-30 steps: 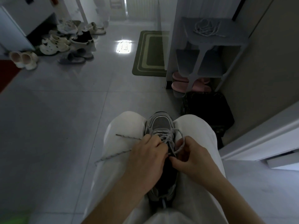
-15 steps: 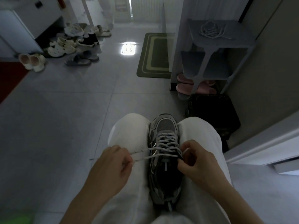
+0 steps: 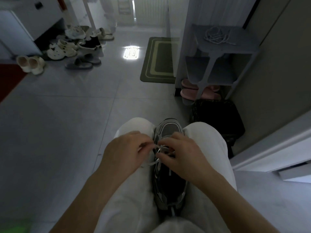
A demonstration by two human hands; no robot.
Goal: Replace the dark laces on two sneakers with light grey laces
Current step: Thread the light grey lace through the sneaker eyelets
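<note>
A grey and black sneaker (image 3: 170,179) lies wedged between my knees, toe pointing away from me. A light grey lace (image 3: 155,161) runs through its eyelets. My left hand (image 3: 123,152) pinches one lace end just left of the tongue. My right hand (image 3: 183,155) pinches the lace over the upper eyelets and covers most of the lacing. Both hands nearly meet above the shoe. A coiled pale lace (image 3: 217,35) lies on top of the grey shelf unit (image 3: 240,46) at the far right.
White trousers (image 3: 133,195) cover my legs on both sides of the sneaker. A black bag (image 3: 217,118) sits just beyond my right knee. Pink slippers (image 3: 188,93) are under the shelf, a green mat (image 3: 159,61) ahead, several shoes (image 3: 67,49) at the far left.
My left hand, which had pulled the lace out to the left, has come back to the shoe. My right hand moved up over the lacing. Both now meet at the eyelets.
</note>
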